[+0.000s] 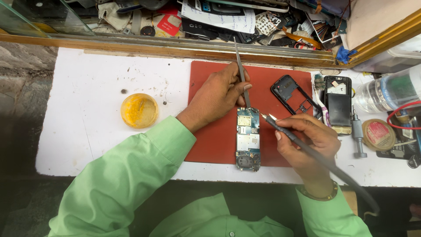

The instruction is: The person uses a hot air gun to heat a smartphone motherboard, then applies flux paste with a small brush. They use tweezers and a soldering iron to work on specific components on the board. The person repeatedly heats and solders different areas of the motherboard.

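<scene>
A: Cluttered repair bench; white worktop under a wood-and-glass ledge heaped with phone parts. Red mat laid toward the worktop's middle, running from far edge to near edge.

B: On the mat?

A: Bare phone circuit board, lengthwise, near the mat's centre, lower end close to its near edge.

B: Left hand?

A: Left hand resting on the mat, fingers pinched around metal tweezers; tips down at the board's top edge.

B: Right hand?

A: Right hand at the mat's right edge, fingers closed pen-style on a dark soldering iron; tip just beside the board's upper right corner. Touching or not: cannot tell.

B: Elsewhere?

A: Yellow tin of paste, open, left of the mat. Black phone frame at the mat's far right corner. Dark phone body just off the mat's right edge, small screwdriver beside it. Green sleeves on both arms.
</scene>
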### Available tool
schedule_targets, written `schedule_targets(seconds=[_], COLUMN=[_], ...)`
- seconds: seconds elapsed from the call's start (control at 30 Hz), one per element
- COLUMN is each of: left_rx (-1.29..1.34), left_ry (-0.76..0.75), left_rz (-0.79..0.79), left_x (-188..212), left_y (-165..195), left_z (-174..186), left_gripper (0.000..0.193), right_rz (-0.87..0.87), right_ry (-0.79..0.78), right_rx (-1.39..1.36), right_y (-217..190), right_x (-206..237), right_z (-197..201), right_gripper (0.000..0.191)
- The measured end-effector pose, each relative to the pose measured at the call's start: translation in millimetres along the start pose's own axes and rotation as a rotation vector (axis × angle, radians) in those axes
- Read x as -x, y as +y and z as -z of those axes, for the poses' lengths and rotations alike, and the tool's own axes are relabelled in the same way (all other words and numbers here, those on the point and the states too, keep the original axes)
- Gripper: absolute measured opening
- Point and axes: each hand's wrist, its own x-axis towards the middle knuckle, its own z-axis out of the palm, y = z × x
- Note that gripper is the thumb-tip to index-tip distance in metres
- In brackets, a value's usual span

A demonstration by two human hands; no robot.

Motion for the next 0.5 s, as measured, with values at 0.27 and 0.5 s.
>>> schedule_targets(seconds=[0.27,0.5], left_rx=[0.021,0.018], left_ry=[-0.002,0.0], left_rz=[-0.002,-0.004], left_x=[0.1,0.1], left_y=[0.2,-0.6], left_z=[-0.9,-1.0], left_gripper=[0.014,0.014], right_rz=[0.147,0.196], right_ry=[-0.024,-0.034], right_rx=[0.093,0.152], right_y=[1.5,0.6], right_x=[-3.3,-4.1], right_z=[-8.7,-12.2], right_gripper=[0.022,0.023])
